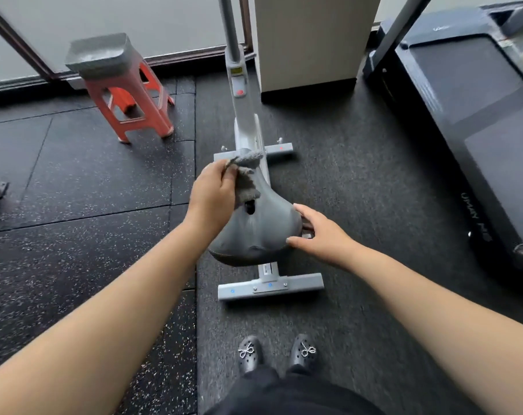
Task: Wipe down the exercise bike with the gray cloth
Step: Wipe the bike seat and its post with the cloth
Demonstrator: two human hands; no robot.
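Observation:
The exercise bike [244, 94] stands in front of me, a light grey frame with a dark grey saddle [260, 229] nearest to me. My left hand [213, 194] is closed on the gray cloth [247, 178], which is bunched against the narrow front part of the saddle. My right hand [320, 233] rests on the saddle's right rear edge, fingers spread and curled around its side. The rear floor bar [270, 287] lies below the saddle, and the front floor bar [279, 148] shows beyond the cloth.
An orange stool [128, 106] with a grey top stands at the back left. A black treadmill [475, 121] fills the right side. A beige pillar [311, 43] rises behind the bike. My feet in black shoes [276, 353] stand on the dark rubber floor.

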